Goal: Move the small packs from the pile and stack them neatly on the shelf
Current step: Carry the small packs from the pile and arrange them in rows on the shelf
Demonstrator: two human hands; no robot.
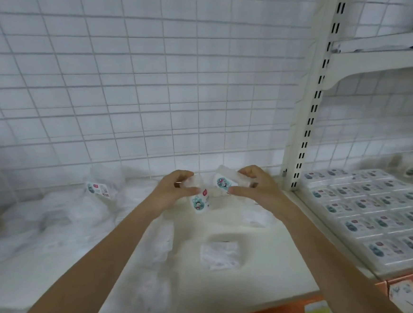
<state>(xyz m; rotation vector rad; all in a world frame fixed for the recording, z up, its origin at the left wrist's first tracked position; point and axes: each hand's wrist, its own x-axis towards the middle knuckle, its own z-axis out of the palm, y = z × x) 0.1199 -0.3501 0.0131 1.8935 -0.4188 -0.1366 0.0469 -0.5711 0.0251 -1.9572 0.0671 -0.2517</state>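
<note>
With a small pack (pixel 200 201) pinched in the left hand (pixel 176 190) and another (pixel 224 180) in the right hand (pixel 254 184) above the shelf (pixel 235 285), square edges before carrying to the neat rows (pixel 378 214).

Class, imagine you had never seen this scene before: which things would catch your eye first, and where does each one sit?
First, the two hands at centre: the left hand and right hand each hold a small pack, raised above the shelf. Next, the neat rows of packs lying flat in the right bay. Behind everything stands a white wire grid.
</note>
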